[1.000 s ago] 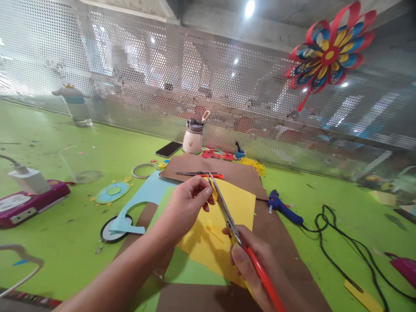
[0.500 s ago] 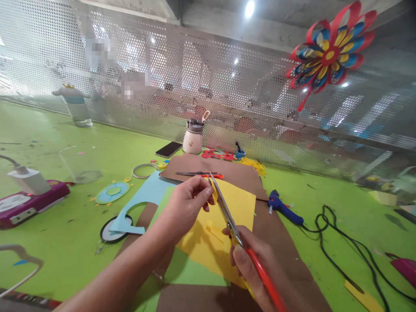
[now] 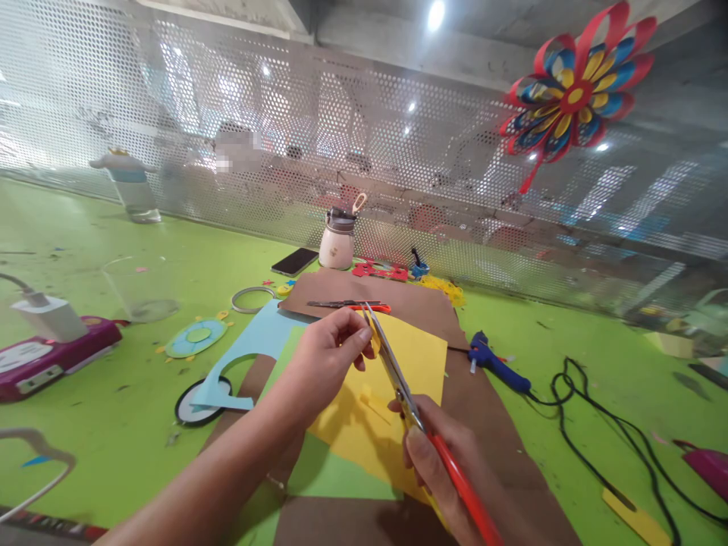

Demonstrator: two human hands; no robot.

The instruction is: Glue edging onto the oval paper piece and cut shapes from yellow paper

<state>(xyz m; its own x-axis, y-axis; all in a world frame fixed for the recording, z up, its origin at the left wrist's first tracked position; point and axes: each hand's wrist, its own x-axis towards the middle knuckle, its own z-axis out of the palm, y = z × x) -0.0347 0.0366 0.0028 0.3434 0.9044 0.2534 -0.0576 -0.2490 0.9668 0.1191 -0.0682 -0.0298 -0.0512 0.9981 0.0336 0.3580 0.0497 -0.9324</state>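
Between the thumb and fingers of my left hand (image 3: pixel 335 353) a small yellow paper piece (image 3: pixel 375 343) is pinched. My right hand (image 3: pixel 440 455) grips a pair of scissors (image 3: pixel 392 364) with red handles; the blades point away from me, slightly parted at the tips, right beside the yellow piece. Under both hands lie a yellow sheet (image 3: pixel 421 349), a green sheet (image 3: pixel 341 474) and brown paper (image 3: pixel 483 425). Small yellow scraps (image 3: pixel 375 406) rest on the yellow sheet. Beyond my fingers a craft knife (image 3: pixel 330 305) and something with an orange-red handle (image 3: pixel 378 309) lie on the brown paper.
Left are a cut blue sheet (image 3: pixel 250 349), a black-rimmed disc (image 3: pixel 196 413), a blue-and-green paper disc (image 3: pixel 199 336), a clear cup (image 3: pixel 139 292) and a purple power strip (image 3: pixel 68 353). Behind stand a phone (image 3: pixel 294 262) and a jar-shaped bottle (image 3: pixel 337 243). Right lies a blue glue gun (image 3: pixel 497 364) with its cord.
Both hands, the scissors and the yellow piece hold almost the same position. Only a very slight shift of the camera view shows.
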